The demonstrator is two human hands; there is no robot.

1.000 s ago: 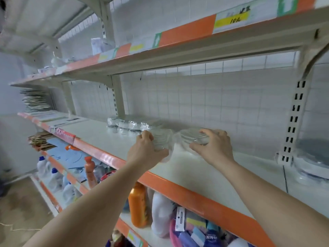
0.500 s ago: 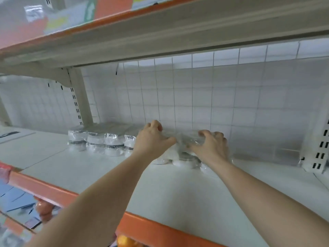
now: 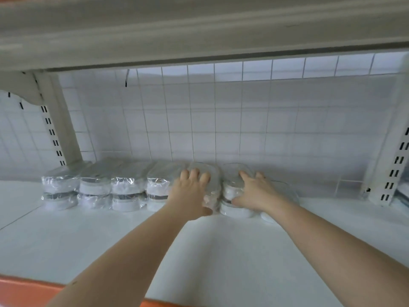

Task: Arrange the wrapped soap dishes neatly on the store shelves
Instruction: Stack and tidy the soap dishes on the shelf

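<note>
Two stacked pairs of wrapped soap dishes sit under the person's hands at the back of the white shelf [image 3: 221, 251], against the wire grid panel [image 3: 221, 120]. The left hand [image 3: 190, 191] lies over the pair on the left [image 3: 210, 185], fingers spread flat across the plastic-wrapped top and thumb down at the front near the shelf surface. The right hand [image 3: 254, 191] covers the neighbouring pair [image 3: 234, 209], fingers extended over its top and thumb pressed against the front between the upper and lower dish. The two pairs stand just beside each other, nearly touching. To their left runs a row of four more double stacks [image 3: 99, 189], side by side, wrapped in clear film, ending near a slotted upright post [image 3: 59, 134]. Another wrapped dish [image 3: 285, 189] shows behind the right wrist. An orange shelf edge [image 3: 26, 289] crosses the bottom left, and the underside of the upper shelf [image 3: 199, 25] fills the top.
</note>
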